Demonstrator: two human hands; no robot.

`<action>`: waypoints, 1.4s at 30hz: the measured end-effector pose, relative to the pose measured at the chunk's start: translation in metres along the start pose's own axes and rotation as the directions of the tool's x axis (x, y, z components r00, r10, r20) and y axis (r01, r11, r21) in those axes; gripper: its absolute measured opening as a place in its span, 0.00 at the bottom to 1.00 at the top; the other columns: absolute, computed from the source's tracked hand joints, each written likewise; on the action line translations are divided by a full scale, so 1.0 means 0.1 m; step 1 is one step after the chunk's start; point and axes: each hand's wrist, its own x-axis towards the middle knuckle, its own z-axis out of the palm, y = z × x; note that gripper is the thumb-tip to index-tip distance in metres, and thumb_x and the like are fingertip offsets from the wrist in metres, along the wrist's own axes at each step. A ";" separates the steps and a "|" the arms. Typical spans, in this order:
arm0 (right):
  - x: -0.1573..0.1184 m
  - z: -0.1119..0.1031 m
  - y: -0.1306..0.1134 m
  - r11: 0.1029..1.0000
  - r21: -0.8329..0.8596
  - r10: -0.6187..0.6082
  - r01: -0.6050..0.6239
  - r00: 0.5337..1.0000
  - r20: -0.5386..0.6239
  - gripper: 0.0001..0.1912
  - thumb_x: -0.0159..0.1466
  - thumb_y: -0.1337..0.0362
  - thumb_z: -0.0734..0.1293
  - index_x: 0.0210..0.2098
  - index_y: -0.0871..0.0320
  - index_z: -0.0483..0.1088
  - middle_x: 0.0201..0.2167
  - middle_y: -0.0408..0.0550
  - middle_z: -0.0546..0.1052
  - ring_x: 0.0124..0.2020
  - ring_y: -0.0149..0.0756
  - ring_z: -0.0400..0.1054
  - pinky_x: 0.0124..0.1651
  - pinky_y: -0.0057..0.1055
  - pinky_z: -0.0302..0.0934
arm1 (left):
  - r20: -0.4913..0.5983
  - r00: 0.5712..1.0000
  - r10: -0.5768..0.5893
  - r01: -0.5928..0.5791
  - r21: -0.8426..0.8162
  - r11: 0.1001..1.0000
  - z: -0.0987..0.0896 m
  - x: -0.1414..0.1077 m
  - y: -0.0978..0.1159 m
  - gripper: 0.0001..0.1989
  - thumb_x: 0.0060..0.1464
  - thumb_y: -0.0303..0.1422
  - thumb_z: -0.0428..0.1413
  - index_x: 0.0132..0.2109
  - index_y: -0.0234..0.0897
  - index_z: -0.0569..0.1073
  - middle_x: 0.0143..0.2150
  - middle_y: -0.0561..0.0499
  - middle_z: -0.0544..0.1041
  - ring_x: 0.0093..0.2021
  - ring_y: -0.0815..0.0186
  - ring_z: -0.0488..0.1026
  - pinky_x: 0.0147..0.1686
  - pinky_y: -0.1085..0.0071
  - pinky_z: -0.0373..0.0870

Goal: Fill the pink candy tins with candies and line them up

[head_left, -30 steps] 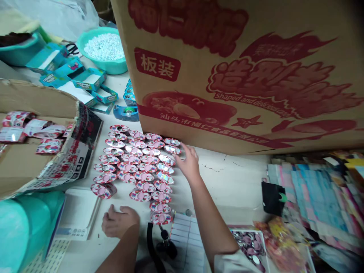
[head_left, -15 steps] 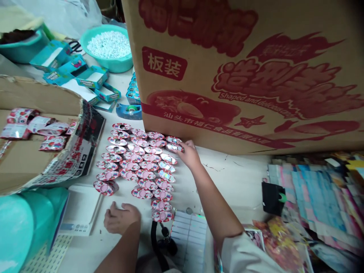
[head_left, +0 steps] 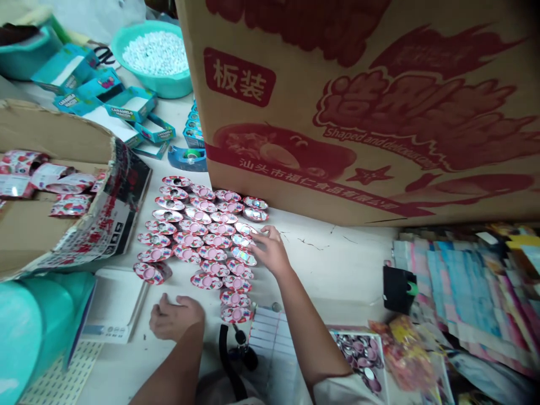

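Small red-and-white oval packets (head_left: 185,239) stand in several uneven columns on the white table. Some have pink round pieces in their tops, some show dark openings, and those in the right column look silvery. My right hand (head_left: 272,250) is at that column's right edge, its fingers apart and the tips touching or very near a silvery packet (head_left: 243,241); no packet is lifted. My left hand (head_left: 177,318) rests on the table below the packets, its fingers curled loosely, with nothing visible in them.
A large printed carton (head_left: 295,185) stands behind. To the left are an open cardboard box (head_left: 54,225) with packets, a white scale (head_left: 116,304) and a teal tub (head_left: 21,337). Farther back are blue trays (head_left: 130,104), a tape dispenser (head_left: 188,159) and a green basin (head_left: 172,84).
My right hand has moved down from the upper end of the right packet column to its middle, leaving the two upper packets standing. The whole view has shifted slightly; my left hand stays much the same.
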 end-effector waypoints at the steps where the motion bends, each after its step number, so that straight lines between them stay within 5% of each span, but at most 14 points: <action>1: 0.01 -0.01 -0.01 0.999 -0.038 -0.008 0.009 1.000 0.010 0.18 0.59 0.58 0.73 0.49 0.46 0.78 0.50 0.50 0.67 0.54 0.44 0.65 0.61 0.44 0.60 | -0.005 1.000 -0.001 0.001 0.003 1.000 0.00 0.00 0.00 0.25 0.57 0.35 0.52 0.61 0.38 0.66 0.60 0.37 0.66 0.63 0.45 0.60 0.63 0.46 0.55; 36: 0.02 0.12 -0.12 0.967 0.121 0.230 -0.223 0.972 -0.047 0.19 0.56 0.62 0.74 0.47 0.47 0.79 0.54 0.47 0.69 0.53 0.40 0.69 0.61 0.38 0.62 | 0.041 0.997 -0.062 0.065 -0.060 0.996 -0.04 0.02 0.07 0.25 0.56 0.34 0.52 0.61 0.38 0.67 0.62 0.36 0.64 0.63 0.44 0.58 0.61 0.43 0.53; 42: -0.21 -0.05 -0.28 0.994 0.091 0.065 -0.056 0.993 -0.101 0.16 0.61 0.60 0.70 0.49 0.47 0.78 0.61 0.48 0.65 0.59 0.42 0.63 0.64 0.41 0.59 | 0.021 0.998 -0.051 0.053 -0.075 0.996 -0.02 0.01 0.05 0.24 0.58 0.36 0.50 0.60 0.38 0.67 0.61 0.38 0.64 0.63 0.45 0.58 0.62 0.46 0.52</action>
